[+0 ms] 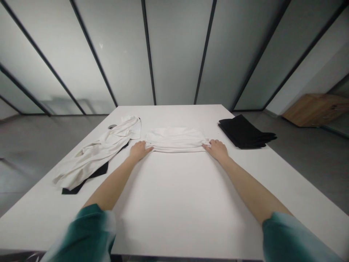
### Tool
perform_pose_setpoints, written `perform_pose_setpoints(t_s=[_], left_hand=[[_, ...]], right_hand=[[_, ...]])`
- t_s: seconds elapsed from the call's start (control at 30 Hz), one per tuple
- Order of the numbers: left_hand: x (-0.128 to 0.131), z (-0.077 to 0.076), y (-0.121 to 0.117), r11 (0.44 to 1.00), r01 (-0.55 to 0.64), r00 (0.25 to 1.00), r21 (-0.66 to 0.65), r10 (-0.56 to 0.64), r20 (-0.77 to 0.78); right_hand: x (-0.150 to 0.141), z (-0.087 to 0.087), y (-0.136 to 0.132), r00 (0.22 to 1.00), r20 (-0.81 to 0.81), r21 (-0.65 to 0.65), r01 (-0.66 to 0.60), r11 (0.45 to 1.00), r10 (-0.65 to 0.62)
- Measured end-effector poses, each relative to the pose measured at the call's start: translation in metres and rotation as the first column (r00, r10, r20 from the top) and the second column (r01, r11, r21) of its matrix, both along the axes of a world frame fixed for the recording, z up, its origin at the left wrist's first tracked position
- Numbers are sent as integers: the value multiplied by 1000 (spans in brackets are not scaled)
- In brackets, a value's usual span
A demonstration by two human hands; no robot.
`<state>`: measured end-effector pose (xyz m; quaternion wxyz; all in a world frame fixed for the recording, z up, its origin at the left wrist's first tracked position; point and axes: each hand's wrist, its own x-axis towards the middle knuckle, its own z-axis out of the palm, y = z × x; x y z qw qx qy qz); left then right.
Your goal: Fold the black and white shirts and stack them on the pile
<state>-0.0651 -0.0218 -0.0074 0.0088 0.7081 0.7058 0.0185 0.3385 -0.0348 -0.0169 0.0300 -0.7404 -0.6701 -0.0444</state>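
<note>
A white cloth garment [177, 140] lies folded into a wide, low strip across the middle of the table, with creases running along its near edge. At its left end my left hand [140, 150] grips the near corner, thumb pointing inward along the edge. My right hand [217, 149] pinches the opposite end in the same way. Both arms are stretched forward over the table. The garment's exact kind cannot be made out in its folded state.
The white table [180, 207] carries a loose heap of white clothing [100, 151] on the left, with black fabric [99, 171] under it. A small grey round object [112, 126] sits beside the heap. Folded black cloths [244, 133] are stacked at the right edge. Frosted panels stand behind.
</note>
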Motion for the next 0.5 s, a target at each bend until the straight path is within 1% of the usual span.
perform_pose_setpoints(t_s=[0.1, 0.2, 0.27, 0.33, 0.4, 0.43, 0.5], left_hand=[[13, 3, 21, 995, -83, 996, 56, 83, 17], [19, 3, 27, 991, -127, 991, 49, 124, 50], [15, 2, 24, 992, -121, 990, 33, 118, 75], [7, 1, 19, 995, -101, 988, 24, 98, 122], [-3, 1, 13, 995, -90, 976, 38, 81, 201], [-7, 1, 10, 994, -92, 965, 55, 76, 251], [-14, 0, 5, 990, -113, 925, 88, 73, 372]], right_hand=[[-3, 2, 20, 999, -28, 10, 38, 999, -38], [-3, 2, 23, 998, -55, -14, 43, 999, -44], [1, 1, 17, 997, -71, -27, -1, 1000, -1], [7, -2, 9, 991, -107, -24, -86, 996, 83], [12, -5, 1, 974, -179, 10, -143, 990, 142], [14, -7, -2, 962, -230, 40, -141, 989, 146], [17, -10, -8, 927, -353, 120, -86, 989, 124]])
